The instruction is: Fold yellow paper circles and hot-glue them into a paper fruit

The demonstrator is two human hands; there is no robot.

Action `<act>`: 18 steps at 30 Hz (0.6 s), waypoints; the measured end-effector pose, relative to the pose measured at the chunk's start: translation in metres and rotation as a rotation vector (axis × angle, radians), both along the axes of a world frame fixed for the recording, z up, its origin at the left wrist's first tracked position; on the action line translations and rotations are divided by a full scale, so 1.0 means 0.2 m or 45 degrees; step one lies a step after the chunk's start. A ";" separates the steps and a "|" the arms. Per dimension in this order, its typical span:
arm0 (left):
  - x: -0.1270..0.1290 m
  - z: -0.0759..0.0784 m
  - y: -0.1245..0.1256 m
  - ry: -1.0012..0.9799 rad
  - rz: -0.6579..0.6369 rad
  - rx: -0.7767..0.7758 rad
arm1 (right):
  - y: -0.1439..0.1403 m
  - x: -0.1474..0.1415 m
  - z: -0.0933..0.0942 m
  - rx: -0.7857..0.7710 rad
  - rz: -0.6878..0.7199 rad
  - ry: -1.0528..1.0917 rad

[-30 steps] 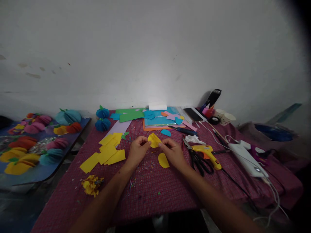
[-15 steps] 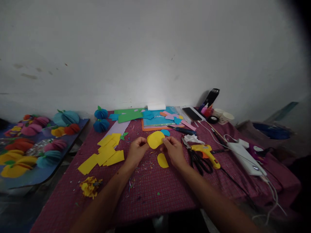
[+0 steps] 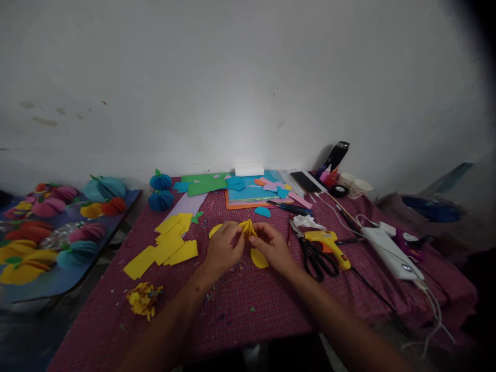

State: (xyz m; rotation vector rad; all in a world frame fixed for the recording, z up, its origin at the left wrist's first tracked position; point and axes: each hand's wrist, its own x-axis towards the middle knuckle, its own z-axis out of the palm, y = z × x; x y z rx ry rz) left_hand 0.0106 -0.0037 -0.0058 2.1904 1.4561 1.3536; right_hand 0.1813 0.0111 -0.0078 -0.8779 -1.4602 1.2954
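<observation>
Between my two hands is a small stack of yellow paper circles [image 3: 247,228], bent so that its layers fan apart. My left hand [image 3: 225,247] is closed on its left side, thumb and fingers pinched. My right hand [image 3: 272,247] pinches the right side. Another yellow paper circle [image 3: 259,258] lies on the table under my right fingers, partly covered. One more yellow paper piece [image 3: 214,231] shows beside my left knuckles. A blue paper half-circle [image 3: 262,212] lies just beyond my hands.
Yellow paper rectangles [image 3: 170,248] and a crumpled yellow paper bunch [image 3: 143,298] lie left. At right are black-handled scissors [image 3: 315,256], a yellow glue gun [image 3: 327,240] and a white power strip [image 3: 391,253]. Paper pumpkins [image 3: 160,200] stand at back left; more fill a blue table [image 3: 73,279].
The yellow circles, flat and facing me before, are now folded with their layers spread. My left hand has moved right, closer to my right hand. A yellow piece now shows beside my left hand.
</observation>
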 end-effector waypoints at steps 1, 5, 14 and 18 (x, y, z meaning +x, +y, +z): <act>0.00 0.00 0.00 0.021 -0.020 0.018 | -0.01 0.00 0.00 0.013 0.014 0.010; 0.00 0.00 -0.01 0.057 -0.039 0.055 | -0.01 0.00 0.00 0.018 0.004 0.035; 0.01 0.01 0.00 -0.067 -0.016 -0.008 | 0.01 0.01 0.00 -0.020 -0.253 -0.188; -0.07 0.05 0.05 -0.330 0.065 -0.131 | 0.14 0.05 0.03 0.066 -0.356 -0.524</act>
